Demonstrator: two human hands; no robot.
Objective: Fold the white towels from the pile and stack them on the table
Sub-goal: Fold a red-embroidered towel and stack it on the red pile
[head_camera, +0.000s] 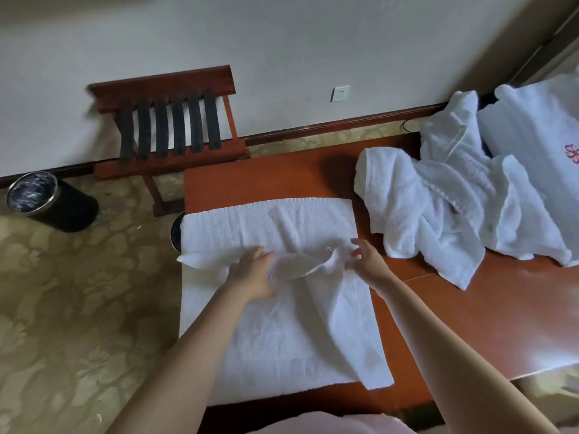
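Note:
A white towel (275, 327) lies spread over the left end of the reddish wooden table (488, 311). Its middle is bunched into a raised fold. My left hand (252, 275) grips the left side of that fold, fingers curled into the cloth. My right hand (365, 256) pinches the right side of the fold, with the other fingers spread above it. A loose pile of white towels (445, 202) lies on the table to the right, apart from both hands.
A folded white cloth with a red emblem (545, 133) lies at the far right. A wooden luggage rack (170, 126) stands by the wall beyond the table. A black bin (50, 200) stands on the patterned carpet at left.

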